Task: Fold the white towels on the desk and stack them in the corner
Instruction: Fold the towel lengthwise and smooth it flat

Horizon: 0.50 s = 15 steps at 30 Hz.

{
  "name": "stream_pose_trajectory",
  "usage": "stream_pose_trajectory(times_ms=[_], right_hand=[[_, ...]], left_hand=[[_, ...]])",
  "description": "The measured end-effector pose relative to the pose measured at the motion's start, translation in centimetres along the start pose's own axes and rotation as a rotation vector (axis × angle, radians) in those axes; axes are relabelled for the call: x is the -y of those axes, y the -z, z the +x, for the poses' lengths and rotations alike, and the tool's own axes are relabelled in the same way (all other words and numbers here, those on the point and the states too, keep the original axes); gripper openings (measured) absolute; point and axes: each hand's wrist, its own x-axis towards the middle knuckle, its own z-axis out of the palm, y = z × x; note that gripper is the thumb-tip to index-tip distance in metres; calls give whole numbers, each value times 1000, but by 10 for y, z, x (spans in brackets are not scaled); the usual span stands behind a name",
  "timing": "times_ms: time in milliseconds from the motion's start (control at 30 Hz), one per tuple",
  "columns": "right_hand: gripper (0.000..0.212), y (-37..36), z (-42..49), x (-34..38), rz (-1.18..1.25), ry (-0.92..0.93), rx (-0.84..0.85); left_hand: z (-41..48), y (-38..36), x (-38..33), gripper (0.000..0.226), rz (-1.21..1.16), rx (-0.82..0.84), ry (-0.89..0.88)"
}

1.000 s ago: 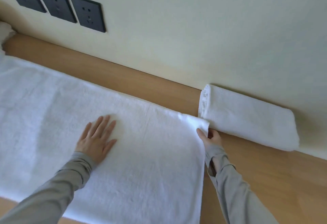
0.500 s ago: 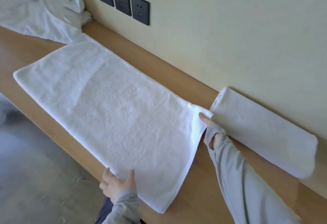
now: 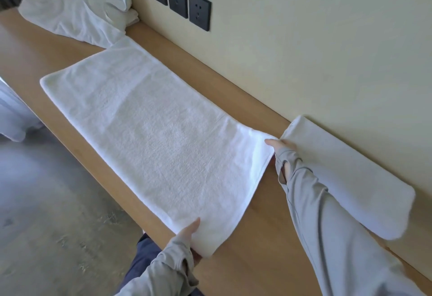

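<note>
Wooden counter [image 3: 257, 230] runs along a cream wall [image 3: 315, 50]. On it the flat white towel [image 3: 152, 136] lies lengthwise mid-frame, its near long edge close to the counter's front edge. At the near right corner the left hand [image 3: 188, 233] pinches the cloth: thumb on top, other fingers underneath and hidden. At the far right corner the right hand [image 3: 281, 147] grips, fingers closed on the cloth, corner raised slightly off the wood. Both arms wear grey sleeves [image 3: 327, 237]. Just beside the right hand, a folded towel [image 3: 350, 174] sits against the wall. At the far left end a crumpled towel pile [image 3: 74, 8] touches the flat towel's far corner. Above: three dark wall sockets [image 3: 177, 0]. Lower left: grey floor [image 3: 46, 202].
</note>
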Motion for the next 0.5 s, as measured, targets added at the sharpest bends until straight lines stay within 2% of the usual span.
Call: stream_pose_trajectory(times_ms=[67,200,300,400,500], right_hand=[[42,3,0,9,-20,18,-22],[49,13,6,24,-87,55,-5],[30,23,4,38,-131,125,54],[34,25,2,57,-126,168,152],[15,15,-4,83,-57,215,248]], left_hand=[[-11,4,5,63,40,70,5],[-22,14,0,69,55,18,-60],[-40,19,-14,64,31,-12,-161],[-62,20,-32,58,-13,-12,-306],[-82,23,-51,55,-62,44,-483]])
